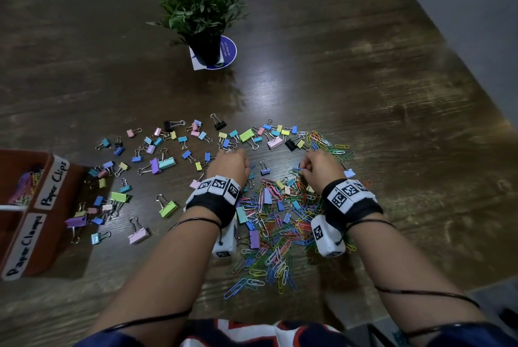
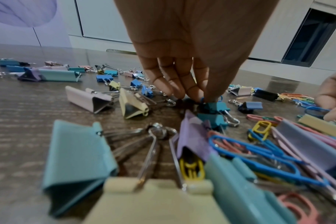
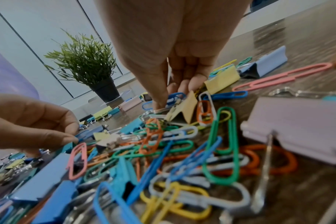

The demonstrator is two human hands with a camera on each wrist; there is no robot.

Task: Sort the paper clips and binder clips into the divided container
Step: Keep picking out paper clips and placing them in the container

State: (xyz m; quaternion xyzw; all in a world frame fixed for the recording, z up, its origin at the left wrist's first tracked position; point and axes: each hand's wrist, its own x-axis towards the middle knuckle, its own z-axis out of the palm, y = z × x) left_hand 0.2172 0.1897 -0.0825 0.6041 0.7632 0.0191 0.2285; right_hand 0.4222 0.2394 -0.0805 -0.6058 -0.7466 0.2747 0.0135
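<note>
From the head view, the heap of coloured wire paper clips [image 1: 276,223] lies on the dark wooden table [image 1: 364,94], and everything else sits off it. The pastel metal binder clips [image 1: 168,163] scatter to the heap's left and far side, and some lie buried in it. The brown divided container with handwritten labels [image 1: 53,187] stands well to the heap's left, a few paper clips already in its far compartment. The left hand [image 1: 231,166] curls down at the heap's far-left edge; the right hand [image 1: 319,168] pinches at its far-right edge. The long carry from heap to container could spill small clips.

In the left wrist view, the left hand's fingertips [image 2: 192,91] pinch a blue paper clip [image 2: 202,99] right on top of a small teal binder clip [image 2: 215,106]. I judge the wire may snag the binder's handle, so both come up together or one drops.

In the right wrist view, the right hand's thumb and fingers [image 3: 159,100] close on blue clips at the heap's far edge; exactly how many I cannot tell. The clips below interlock, so a pull could drag a chain and land mixed items in one compartment. The green potted plant [image 3: 86,60] stands well beyond the heap.
</note>
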